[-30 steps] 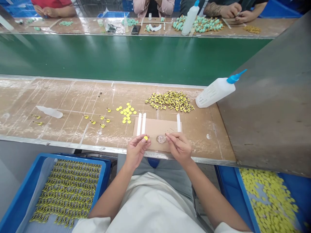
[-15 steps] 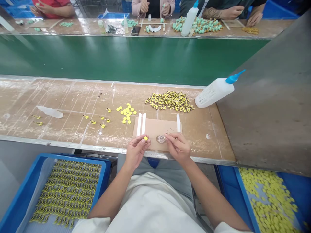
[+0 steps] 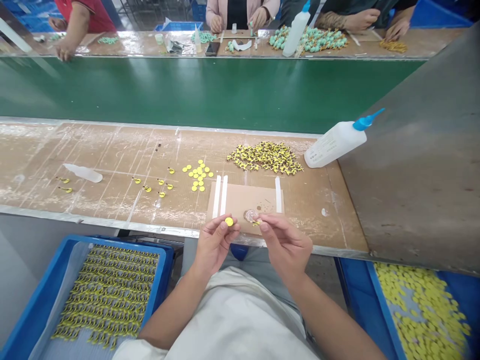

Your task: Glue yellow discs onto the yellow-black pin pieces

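Observation:
Between thumb and fingers, my left hand [image 3: 215, 245] pinches a round yellow disc [image 3: 229, 221] above the bench's front edge. My right hand [image 3: 287, 242] is closed on a small yellow-and-dark piece [image 3: 257, 223], held by its end just right of the disc; the two are apart. A small clear dish [image 3: 250, 215] sits on the cardboard sheet [image 3: 240, 197] behind my fingertips. Loose yellow discs [image 3: 198, 172] lie to the left of the sheet. Behind it is a heap of small yellow-and-dark pieces [image 3: 266, 157].
A white bottle with a blue nozzle [image 3: 333, 145] leans by the metal panel [image 3: 420, 165] at right. A small clear bottle [image 3: 83, 172] lies at left. Blue trays [image 3: 162, 265] flank me below the bench. Across the green belt [image 3: 187, 92], several co-workers' hands work.
My right hand has drawn back from the dish toward me, and the small yellow-and-dark piece now shows in its fingers. A co-worker in red has reached an arm toward the belt.

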`<action>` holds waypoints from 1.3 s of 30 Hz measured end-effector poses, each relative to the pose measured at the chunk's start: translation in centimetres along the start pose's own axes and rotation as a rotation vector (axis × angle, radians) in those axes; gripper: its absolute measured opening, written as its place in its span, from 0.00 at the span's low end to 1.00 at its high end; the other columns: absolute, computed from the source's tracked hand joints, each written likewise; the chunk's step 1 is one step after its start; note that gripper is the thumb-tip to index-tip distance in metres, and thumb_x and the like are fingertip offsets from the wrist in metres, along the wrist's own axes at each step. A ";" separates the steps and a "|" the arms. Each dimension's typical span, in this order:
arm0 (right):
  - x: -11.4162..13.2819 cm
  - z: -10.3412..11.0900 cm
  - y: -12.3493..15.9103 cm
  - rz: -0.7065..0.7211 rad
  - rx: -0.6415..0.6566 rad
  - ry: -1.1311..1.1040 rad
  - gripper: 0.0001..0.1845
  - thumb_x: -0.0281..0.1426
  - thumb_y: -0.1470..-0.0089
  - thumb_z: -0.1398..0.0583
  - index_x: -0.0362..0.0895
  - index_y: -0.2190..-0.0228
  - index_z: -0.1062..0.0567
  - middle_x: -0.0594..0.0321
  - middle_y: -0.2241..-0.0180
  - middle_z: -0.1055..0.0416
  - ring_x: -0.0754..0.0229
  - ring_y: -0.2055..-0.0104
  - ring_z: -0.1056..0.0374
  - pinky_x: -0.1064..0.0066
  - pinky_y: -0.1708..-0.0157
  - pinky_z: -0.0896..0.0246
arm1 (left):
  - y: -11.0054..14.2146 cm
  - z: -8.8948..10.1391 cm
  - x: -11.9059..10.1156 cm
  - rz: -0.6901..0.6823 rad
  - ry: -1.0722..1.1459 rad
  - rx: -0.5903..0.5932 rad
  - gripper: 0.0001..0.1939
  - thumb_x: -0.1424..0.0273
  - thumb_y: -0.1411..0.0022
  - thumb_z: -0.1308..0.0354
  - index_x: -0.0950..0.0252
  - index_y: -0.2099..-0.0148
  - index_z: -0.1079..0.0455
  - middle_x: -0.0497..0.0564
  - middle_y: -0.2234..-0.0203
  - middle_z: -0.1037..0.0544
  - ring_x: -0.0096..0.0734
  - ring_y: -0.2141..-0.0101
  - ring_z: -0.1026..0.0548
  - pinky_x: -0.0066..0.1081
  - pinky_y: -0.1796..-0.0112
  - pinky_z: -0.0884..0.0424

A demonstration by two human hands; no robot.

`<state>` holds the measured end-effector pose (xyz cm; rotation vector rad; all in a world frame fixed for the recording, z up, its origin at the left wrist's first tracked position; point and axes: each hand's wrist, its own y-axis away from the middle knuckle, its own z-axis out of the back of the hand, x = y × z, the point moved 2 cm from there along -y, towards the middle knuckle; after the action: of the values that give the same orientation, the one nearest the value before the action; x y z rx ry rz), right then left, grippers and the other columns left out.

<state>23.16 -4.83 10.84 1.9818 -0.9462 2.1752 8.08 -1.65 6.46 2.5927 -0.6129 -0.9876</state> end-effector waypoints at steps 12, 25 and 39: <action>0.8 -1.9 0.0 -0.001 0.074 -0.078 0.12 0.22 0.42 0.37 0.49 0.60 0.18 0.59 0.61 0.21 0.56 0.59 0.24 0.62 0.58 0.24 | 1.4 -1.5 -0.7 0.034 0.041 -0.021 0.15 0.68 0.53 0.24 0.63 0.61 0.18 0.51 0.69 0.15 0.28 0.68 0.16 0.18 0.65 0.21; 1.1 -1.7 -0.1 0.049 0.080 -0.032 0.12 0.22 0.43 0.36 0.50 0.61 0.18 0.60 0.63 0.21 0.56 0.61 0.24 0.61 0.59 0.24 | 1.7 -1.8 -0.8 0.048 -0.033 -0.018 0.17 0.69 0.57 0.22 0.63 0.62 0.17 0.52 0.70 0.15 0.29 0.70 0.16 0.18 0.67 0.20; 1.3 -1.7 0.0 0.058 0.105 -0.031 0.15 0.20 0.44 0.35 0.51 0.60 0.18 0.61 0.64 0.21 0.58 0.62 0.24 0.63 0.61 0.25 | 1.7 -2.1 -0.9 -0.001 -0.088 -0.026 0.16 0.66 0.58 0.22 0.62 0.64 0.17 0.53 0.69 0.14 0.34 0.69 0.16 0.21 0.68 0.19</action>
<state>21.41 -4.45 12.04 2.0643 -0.9222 2.2763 8.40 -2.38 9.16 2.5382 -0.6164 -1.1068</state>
